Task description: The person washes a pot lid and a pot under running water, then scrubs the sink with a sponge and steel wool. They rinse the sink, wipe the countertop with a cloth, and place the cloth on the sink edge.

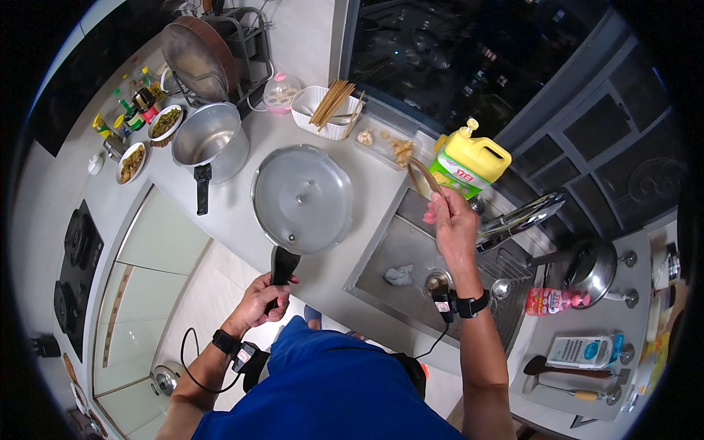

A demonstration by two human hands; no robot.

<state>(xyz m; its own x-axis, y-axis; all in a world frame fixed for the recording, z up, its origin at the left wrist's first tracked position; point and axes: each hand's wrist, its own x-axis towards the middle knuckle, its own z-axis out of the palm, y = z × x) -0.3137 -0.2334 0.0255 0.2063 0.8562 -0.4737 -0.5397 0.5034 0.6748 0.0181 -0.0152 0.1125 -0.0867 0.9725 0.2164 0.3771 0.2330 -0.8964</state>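
Note:
My left hand (263, 301) grips the black handle (281, 270) of a round metal pressure cooker lid (302, 192). Its inner face, with small fittings, is turned up over the counter. Above the sink's far edge, my right hand (455, 223) pinches a brownish ring (424, 175), which looks like the lid's rubber gasket. That ring is seen nearly edge-on, beside a yellow detergent jug (473, 159). Left of the lid, the pressure cooker pot (212, 144) stands uncovered on the counter, its black handle pointing towards me. The inside bottom of the pot is partly hidden.
A steel sink (374, 264) holds a pale wet cloth (398, 275); a chrome faucet (520, 220) reaches over it. Behind are a white basket (308, 118) with chopsticks and a clear tray (379, 154) with garlic and ginger. Dishes of food (131, 163) and several bottles (144, 99) stand left.

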